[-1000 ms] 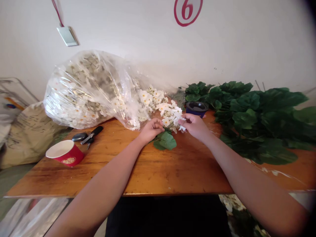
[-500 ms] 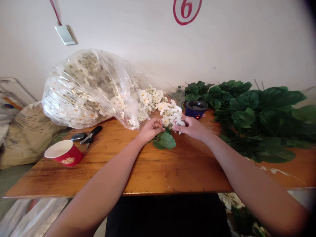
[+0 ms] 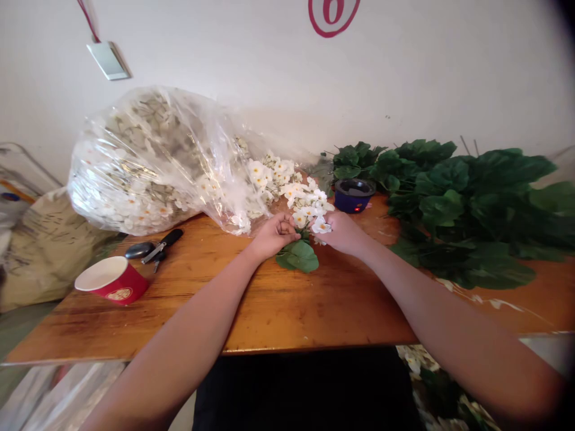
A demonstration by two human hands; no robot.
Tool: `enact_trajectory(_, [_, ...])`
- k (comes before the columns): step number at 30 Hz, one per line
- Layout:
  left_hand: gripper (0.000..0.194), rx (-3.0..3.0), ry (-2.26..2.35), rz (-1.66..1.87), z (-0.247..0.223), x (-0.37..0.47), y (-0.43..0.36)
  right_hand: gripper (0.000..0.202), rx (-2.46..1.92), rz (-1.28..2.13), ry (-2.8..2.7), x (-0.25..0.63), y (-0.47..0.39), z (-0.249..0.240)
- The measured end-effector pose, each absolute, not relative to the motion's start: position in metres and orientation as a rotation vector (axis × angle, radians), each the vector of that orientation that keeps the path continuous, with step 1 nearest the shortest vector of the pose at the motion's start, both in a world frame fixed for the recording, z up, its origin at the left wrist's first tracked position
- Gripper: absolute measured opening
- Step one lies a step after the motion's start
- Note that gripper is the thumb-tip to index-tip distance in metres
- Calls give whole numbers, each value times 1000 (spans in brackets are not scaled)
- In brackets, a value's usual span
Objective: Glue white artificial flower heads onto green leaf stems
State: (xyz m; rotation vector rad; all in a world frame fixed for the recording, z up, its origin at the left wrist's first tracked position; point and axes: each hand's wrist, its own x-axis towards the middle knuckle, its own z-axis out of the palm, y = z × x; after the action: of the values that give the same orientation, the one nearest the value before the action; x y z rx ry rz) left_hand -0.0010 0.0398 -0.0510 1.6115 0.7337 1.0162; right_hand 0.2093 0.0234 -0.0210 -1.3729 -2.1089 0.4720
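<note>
My left hand (image 3: 277, 234) is closed, its thumb and fingers pinching the stem end of a green leaf sprig (image 3: 300, 256) just above the table. Close on its right, my right hand (image 3: 340, 231) is closed on a white artificial flower (image 3: 321, 225) with a yellow centre. The stems between the two hands are mostly hidden by fingers and petals. Right behind the hands lies a pile of white flowers (image 3: 309, 197), spilling from a clear plastic bag (image 3: 148, 161). A small dark blue pot (image 3: 354, 196) with a red light stands just beyond my right hand.
A heap of green leaf sprigs (image 3: 471, 203) covers the right of the wooden table (image 3: 314, 317). On the left are a red and white paper cup (image 3: 112, 280) and keys with a black fob (image 3: 155, 246). The wall rises behind the table.
My right hand has turned and moved slightly inward, nearer my left hand, with a white flower now showing at its fingers. My left hand keeps its pinch on the leaf sprig. The view has shifted slightly.
</note>
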Motion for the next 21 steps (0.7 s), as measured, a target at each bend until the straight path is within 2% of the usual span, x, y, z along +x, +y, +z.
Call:
enact_trajectory(12, [37, 1566, 735, 1021, -51, 3, 38, 13, -1409, 406, -2109, 206, 22, -27])
enact_trajectory(21, [35, 1591, 754, 1038, -47, 5, 36, 19, -1484, 544, -2036, 208, 25, -24])
